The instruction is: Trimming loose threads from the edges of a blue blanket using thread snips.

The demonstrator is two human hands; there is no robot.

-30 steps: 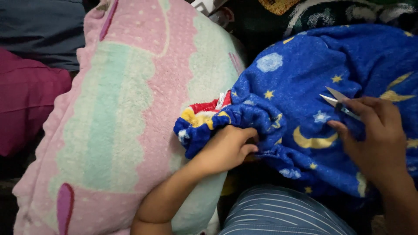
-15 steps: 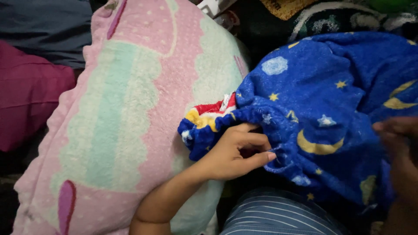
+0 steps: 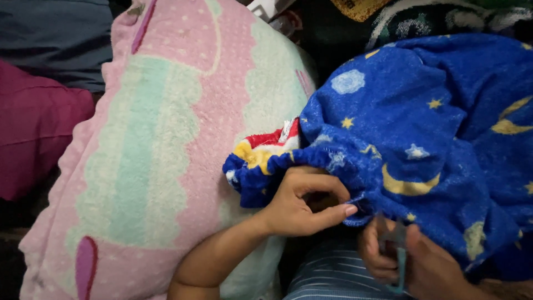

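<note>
A blue fleece cover (image 3: 438,128) printed with yellow moons and stars fills the right side. My left hand (image 3: 302,203) pinches its gathered hem between thumb and fingers. A red, yellow and white cloth (image 3: 261,149) shows inside the cover's opening, just above that hand. My right hand (image 3: 408,261) sits low under the hem, closed on small teal-handled scissors (image 3: 397,253). Their blades are partly hidden by my fingers and the fabric.
A big pink and mint fleece pillow (image 3: 161,144) lies at left under my left forearm. A maroon cloth (image 3: 33,128) and a dark grey cloth (image 3: 55,39) lie at far left. Blue-striped fabric (image 3: 327,275) lies below my hands.
My right hand has dropped from the top of the blue cover at right to below its hem, still with the scissors. My left hand has shifted its pinch along the hem.
</note>
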